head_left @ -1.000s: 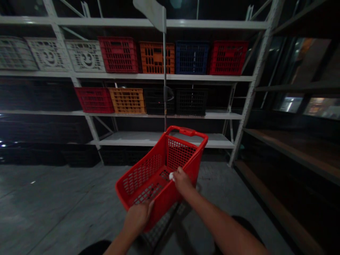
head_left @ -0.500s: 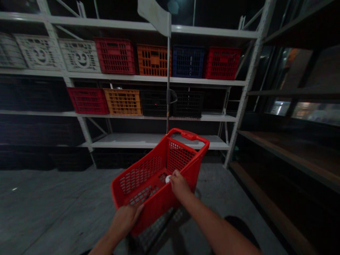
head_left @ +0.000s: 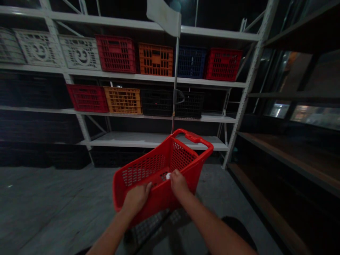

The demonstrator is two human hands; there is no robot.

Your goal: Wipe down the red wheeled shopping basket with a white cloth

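Observation:
A red plastic shopping cart [head_left: 159,202] with perforated sides stands at an angle in front of me, its handle at the far right end. Over its near rim, towards the left end, my left hand [head_left: 136,198] is closed, the fingers partly hidden inside the basket. My right hand [head_left: 179,182] is closed at the same rim farther right. A small white object [head_left: 168,176] pokes out from its fingers on the basket side; its kind is too small to make out. A pole with a whitish flag-like panel [head_left: 164,17] rises behind the cart's handle end.
White metal shelving [head_left: 148,140] runs across the back, carrying white, red, orange, yellow, blue and black crates. Brown-topped shelves [head_left: 289,150] line the right side. Grey concrete floor [head_left: 61,202] spreads to the left of the cart.
My left hand has moved right and up along with the near rim. The cart and its pole have shifted slightly right in view. The right hand still holds the white object.

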